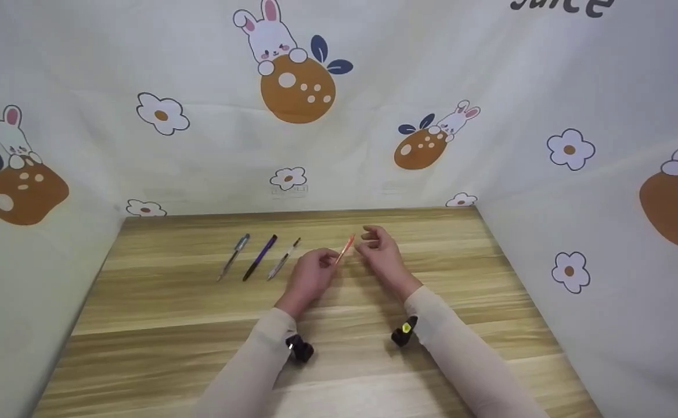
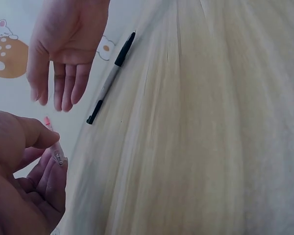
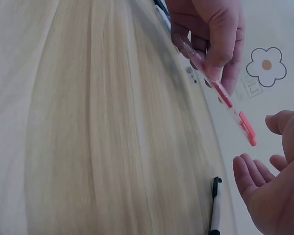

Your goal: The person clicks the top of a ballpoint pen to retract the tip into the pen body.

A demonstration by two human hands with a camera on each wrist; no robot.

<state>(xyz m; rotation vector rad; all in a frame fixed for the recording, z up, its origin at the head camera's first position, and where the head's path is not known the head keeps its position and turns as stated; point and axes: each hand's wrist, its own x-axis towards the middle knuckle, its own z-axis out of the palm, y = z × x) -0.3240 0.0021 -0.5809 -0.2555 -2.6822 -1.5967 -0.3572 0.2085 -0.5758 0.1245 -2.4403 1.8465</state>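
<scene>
My left hand (image 1: 314,271) pinches a clear pen with a pink clip (image 3: 229,101) between thumb and fingers, above the table. In the left wrist view, the lower end of this pink pen (image 2: 58,152) pokes out between the fingertips. My right hand (image 1: 384,258) is just right of the pen's pink end, apart from it, with relaxed fingers and nothing in them. A grey pen with black ends (image 2: 107,84) lies on the table near the right hand; its black clip end (image 3: 216,188) shows in the right wrist view. The head view hides it.
Left of my hands, a clear pen with a blue top (image 1: 235,255), a purple-and-black pen (image 1: 260,257) and a whitish pen (image 1: 284,259) lie side by side on the wood-grain table (image 1: 170,325). Printed cloth walls (image 1: 211,157) enclose the table's back and sides.
</scene>
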